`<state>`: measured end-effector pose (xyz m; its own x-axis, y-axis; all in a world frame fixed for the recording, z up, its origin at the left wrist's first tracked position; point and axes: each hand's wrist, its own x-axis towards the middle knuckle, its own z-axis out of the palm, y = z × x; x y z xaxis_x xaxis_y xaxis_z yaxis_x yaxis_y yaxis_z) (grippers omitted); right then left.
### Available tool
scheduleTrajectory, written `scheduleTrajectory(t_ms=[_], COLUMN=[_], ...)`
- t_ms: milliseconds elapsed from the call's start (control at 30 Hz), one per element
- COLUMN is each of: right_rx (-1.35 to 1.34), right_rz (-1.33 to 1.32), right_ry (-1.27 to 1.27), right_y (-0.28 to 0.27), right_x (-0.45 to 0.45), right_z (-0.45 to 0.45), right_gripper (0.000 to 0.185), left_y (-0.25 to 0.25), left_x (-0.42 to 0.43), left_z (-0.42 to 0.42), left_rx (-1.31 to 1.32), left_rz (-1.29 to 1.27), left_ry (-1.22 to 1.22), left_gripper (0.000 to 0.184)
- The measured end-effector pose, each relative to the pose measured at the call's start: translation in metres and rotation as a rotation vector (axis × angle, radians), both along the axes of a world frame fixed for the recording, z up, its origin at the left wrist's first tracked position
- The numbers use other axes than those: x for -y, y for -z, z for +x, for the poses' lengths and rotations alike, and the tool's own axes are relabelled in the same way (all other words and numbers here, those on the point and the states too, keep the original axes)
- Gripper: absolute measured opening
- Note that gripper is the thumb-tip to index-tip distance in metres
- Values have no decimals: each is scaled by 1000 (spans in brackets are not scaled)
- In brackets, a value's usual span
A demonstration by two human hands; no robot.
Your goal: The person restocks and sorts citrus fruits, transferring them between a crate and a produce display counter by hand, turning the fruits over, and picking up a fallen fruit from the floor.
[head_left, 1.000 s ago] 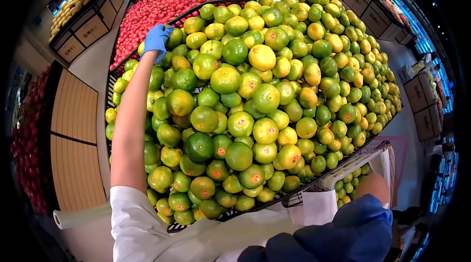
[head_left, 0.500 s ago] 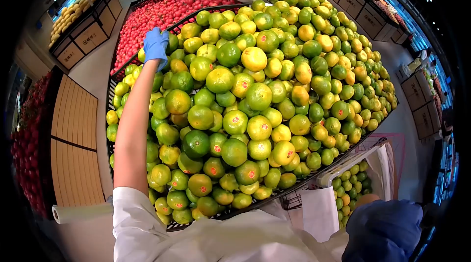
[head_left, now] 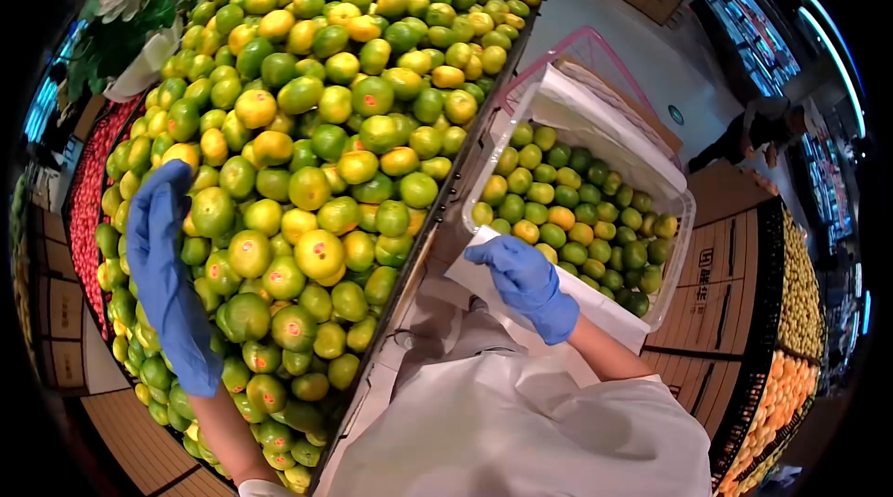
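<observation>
My left hand (head_left: 169, 278), in a blue glove, lies along the left side of a big pile of green and yellow mandarins (head_left: 316, 188). Its fingers are stretched out and rest against the fruit; nothing shows in its grip. To the right, my right hand (head_left: 526, 288), also blue-gloved, is over the white paper liner (head_left: 595, 315) at the near edge of a clear plastic crate (head_left: 686, 227). Those fingers are curled together, and what they hold, if anything, is hidden. Loose mandarins (head_left: 581, 218) fill the crate's bottom. Several fruits in the pile carry small red stickers.
A black rim (head_left: 456, 171) borders the display beside the crate. A white flower pot (head_left: 144, 64) and red fruit (head_left: 93, 190) are at the far left. On the right stand a wooden-fronted stand with orange fruit (head_left: 767, 404) and a person (head_left: 753, 134) in dark clothes.
My view has swung right, toward the crate. My left hand has left the pile's far edge by the red fruit and lies nearer. My right hand has come up to the crate's paper liner.
</observation>
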<state>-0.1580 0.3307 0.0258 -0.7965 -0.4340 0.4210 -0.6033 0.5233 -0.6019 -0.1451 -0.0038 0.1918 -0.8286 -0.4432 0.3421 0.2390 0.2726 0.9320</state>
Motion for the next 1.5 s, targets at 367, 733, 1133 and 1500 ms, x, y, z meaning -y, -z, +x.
scheduleTrajectory(t_ms=[367, 733, 1133, 1500], right_rx=[43, 583, 372, 902], right_rz=[623, 1113, 294, 931], right_ry=[716, 150, 32, 92], right_y=[53, 32, -30, 42], right_x=[-370, -414, -353, -389], right_z=[-17, -76, -39, -35], right_gripper=[48, 35, 63, 56], left_y=[127, 216, 236, 240], left_x=[-311, -464, -502, -458], left_z=[-38, -35, -39, -41], left_rx=[598, 936, 1073, 1146], left_rz=[452, 255, 1478, 1657], left_ry=[850, 1235, 1032, 873], left_gripper=[22, 31, 45, 48])
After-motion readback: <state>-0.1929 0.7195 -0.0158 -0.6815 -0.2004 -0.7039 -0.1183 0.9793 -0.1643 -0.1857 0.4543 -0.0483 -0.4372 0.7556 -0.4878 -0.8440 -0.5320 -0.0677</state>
